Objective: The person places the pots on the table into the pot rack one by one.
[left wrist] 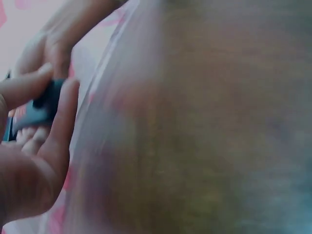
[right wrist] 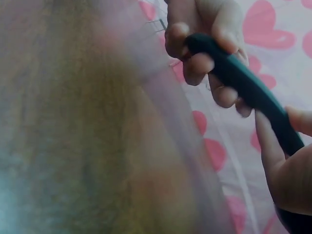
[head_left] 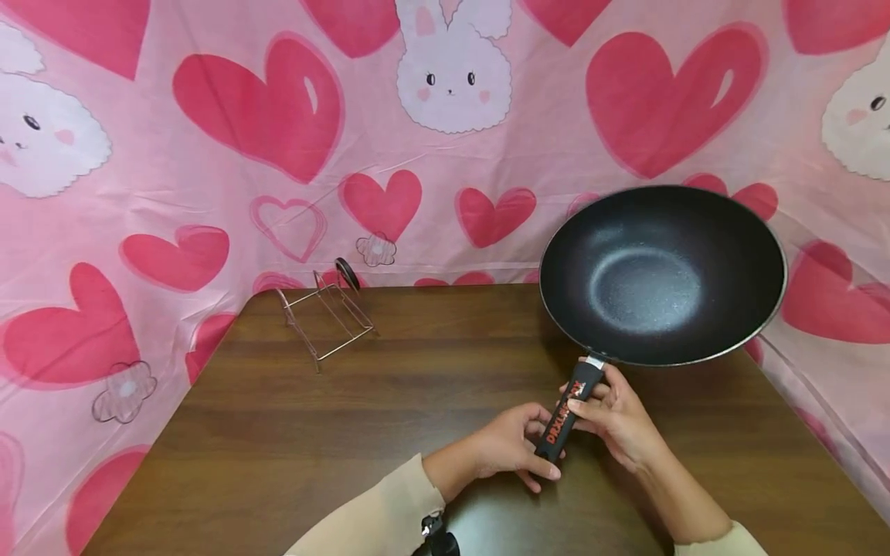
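A black wok (head_left: 653, 278) is held up at the right side of the table, its inside facing me. Its black handle (head_left: 566, 413), with red lettering, slants down toward me. My right hand (head_left: 619, 425) grips the handle near the pan, thumb across the lettered face. At the handle's free end, my left hand (head_left: 514, 444) holds on with thumb and fingers on either side. In the right wrist view, both hands show along the handle (right wrist: 248, 87). The left wrist view catches the handle (left wrist: 46, 105) between the hands, blurred.
A small metal wire rack (head_left: 327, 324) with a dark rounded piece on top stands at the table's back left. The brown wooden table (head_left: 334, 432) ends at a pink cloth (head_left: 445, 170) printed with hearts and rabbits, hanging behind and at both sides.
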A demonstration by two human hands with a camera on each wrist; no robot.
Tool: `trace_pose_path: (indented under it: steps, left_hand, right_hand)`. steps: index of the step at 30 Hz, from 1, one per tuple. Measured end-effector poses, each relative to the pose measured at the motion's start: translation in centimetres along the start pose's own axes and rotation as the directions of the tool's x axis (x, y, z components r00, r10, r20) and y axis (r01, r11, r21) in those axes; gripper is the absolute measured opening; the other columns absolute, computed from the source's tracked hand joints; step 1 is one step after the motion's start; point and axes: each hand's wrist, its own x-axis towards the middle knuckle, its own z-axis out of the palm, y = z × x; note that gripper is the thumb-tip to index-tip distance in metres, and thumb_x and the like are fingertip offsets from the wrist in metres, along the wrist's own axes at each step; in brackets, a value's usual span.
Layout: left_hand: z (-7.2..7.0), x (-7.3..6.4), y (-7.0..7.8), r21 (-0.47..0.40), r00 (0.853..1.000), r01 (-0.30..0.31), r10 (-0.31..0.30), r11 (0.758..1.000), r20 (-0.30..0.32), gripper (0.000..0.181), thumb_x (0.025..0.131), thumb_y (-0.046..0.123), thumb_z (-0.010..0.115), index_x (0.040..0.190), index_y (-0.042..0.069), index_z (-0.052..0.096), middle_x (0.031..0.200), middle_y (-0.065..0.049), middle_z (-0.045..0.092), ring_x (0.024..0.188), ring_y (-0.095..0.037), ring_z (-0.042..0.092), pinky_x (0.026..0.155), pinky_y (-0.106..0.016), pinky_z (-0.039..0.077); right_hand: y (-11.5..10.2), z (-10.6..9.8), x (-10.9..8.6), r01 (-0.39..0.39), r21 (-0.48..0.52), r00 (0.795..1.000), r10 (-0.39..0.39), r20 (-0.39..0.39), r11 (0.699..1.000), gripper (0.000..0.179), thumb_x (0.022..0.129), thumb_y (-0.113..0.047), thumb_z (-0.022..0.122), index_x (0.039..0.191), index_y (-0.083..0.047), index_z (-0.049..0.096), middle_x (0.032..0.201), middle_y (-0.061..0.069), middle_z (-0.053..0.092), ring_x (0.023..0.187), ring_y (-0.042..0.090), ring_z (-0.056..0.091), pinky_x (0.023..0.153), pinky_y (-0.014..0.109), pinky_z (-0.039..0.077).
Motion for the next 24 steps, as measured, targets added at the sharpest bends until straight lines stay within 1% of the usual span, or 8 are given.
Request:
trace_pose_path:
  steps: [3, 7, 10, 13, 16, 19, 22, 24]
  left_hand:
    - [0.8, -0.3, -0.3, 0.098, 0.994, -0.050, 0.059, 0.994, -0.097, 0.052, 0.073, -0.013, 0.078, 0.110, 0.010, 0.050, 0.087, -0.002, 0.068, 0.062, -0.016, 0.066, 0.045, -0.038, 0.055]
    - [1.3, -0.6, -0.5, 0.226, 0.972, -0.091, 0.136, 0.970, -0.192, 0.053, 0.073, 0.000, 0.084, 0.110, 0.013, 0.049, 0.084, 0.002, 0.070, 0.053, -0.015, 0.064, 0.041, -0.035, 0.053]
    - [1.4, -0.8, -0.6, 0.306, 0.957, -0.126, 0.196, 0.944, -0.212, 0.052, 0.075, 0.003, 0.084, 0.110, 0.013, 0.048, 0.087, 0.001, 0.072, 0.051, -0.013, 0.063, 0.040, -0.033, 0.053]
    - [1.5, -1.0, -0.7, 0.353, 0.947, -0.172, 0.254, 0.920, -0.199, 0.047, 0.078, 0.001, 0.081, 0.109, 0.010, 0.046, 0.094, -0.004, 0.073, 0.052, -0.010, 0.063, 0.040, -0.031, 0.053]
    - [1.4, -1.2, -1.0, 0.352, 0.938, -0.212, 0.291, 0.912, -0.188, 0.044, 0.081, -0.002, 0.077, 0.109, 0.009, 0.045, 0.100, -0.008, 0.072, 0.055, -0.009, 0.064, 0.041, -0.030, 0.053]
    - [1.3, -1.5, -1.3, 0.303, 0.937, -0.239, 0.301, 0.923, -0.178, 0.043, 0.083, -0.004, 0.074, 0.110, 0.008, 0.043, 0.105, -0.013, 0.071, 0.062, -0.009, 0.067, 0.043, -0.032, 0.054]
    - [1.0, -1.8, -1.5, 0.232, 0.944, -0.249, 0.289, 0.940, -0.158, 0.042, 0.085, -0.005, 0.072, 0.112, 0.008, 0.042, 0.109, -0.016, 0.069, 0.072, -0.010, 0.069, 0.046, -0.034, 0.056]
    - [0.8, -2.1, -1.6, 0.176, 0.951, -0.245, 0.272, 0.953, -0.145, 0.041, 0.086, -0.005, 0.070, 0.113, 0.007, 0.042, 0.112, -0.018, 0.068, 0.078, -0.012, 0.070, 0.048, -0.036, 0.056]
  right_hand:
    - [-0.4, 0.6, 0.0, 0.012, -0.112, 0.998, -0.017, -0.052, 0.994, 0.061, 0.087, 0.015, 0.060, 0.135, -0.012, 0.036, 0.102, 0.007, 0.069, 0.088, 0.019, 0.070, 0.069, 0.036, 0.059]
    - [-0.9, 1.5, 0.1, 0.014, -0.228, 0.995, -0.036, -0.095, 0.974, 0.065, 0.085, 0.012, 0.065, 0.138, -0.011, 0.036, 0.103, 0.008, 0.069, 0.088, 0.017, 0.069, 0.066, 0.034, 0.058]
    - [-1.3, 2.2, 0.2, 0.019, -0.294, 0.993, -0.053, -0.106, 0.956, 0.067, 0.083, 0.011, 0.068, 0.139, -0.009, 0.036, 0.104, 0.008, 0.069, 0.089, 0.016, 0.069, 0.065, 0.033, 0.058]
    - [-1.4, 2.7, 0.3, 0.042, -0.358, 0.993, -0.080, -0.091, 0.933, 0.070, 0.082, 0.011, 0.070, 0.141, -0.003, 0.034, 0.108, 0.011, 0.069, 0.090, 0.016, 0.068, 0.065, 0.033, 0.058]
    - [-1.4, 3.1, 0.4, 0.088, -0.420, 0.991, -0.123, -0.056, 0.903, 0.074, 0.081, 0.010, 0.072, 0.143, 0.002, 0.032, 0.115, 0.017, 0.067, 0.095, 0.016, 0.068, 0.068, 0.032, 0.058]
    - [-1.3, 3.1, 0.5, 0.155, -0.423, 0.985, -0.170, 0.002, 0.893, 0.074, 0.081, 0.011, 0.072, 0.143, 0.003, 0.032, 0.124, 0.020, 0.063, 0.102, 0.017, 0.067, 0.078, 0.030, 0.057]
    - [-1.2, 3.0, 0.6, 0.207, -0.298, 0.978, -0.188, 0.092, 0.932, 0.071, 0.085, 0.014, 0.065, 0.145, 0.001, 0.030, 0.133, 0.022, 0.056, 0.109, 0.022, 0.065, 0.089, 0.030, 0.053]
    - [-1.0, 2.9, 0.7, 0.206, -0.191, 0.972, -0.177, 0.154, 0.960, 0.069, 0.089, 0.015, 0.059, 0.148, -0.001, 0.028, 0.136, 0.019, 0.055, 0.113, 0.024, 0.063, 0.094, 0.032, 0.050]
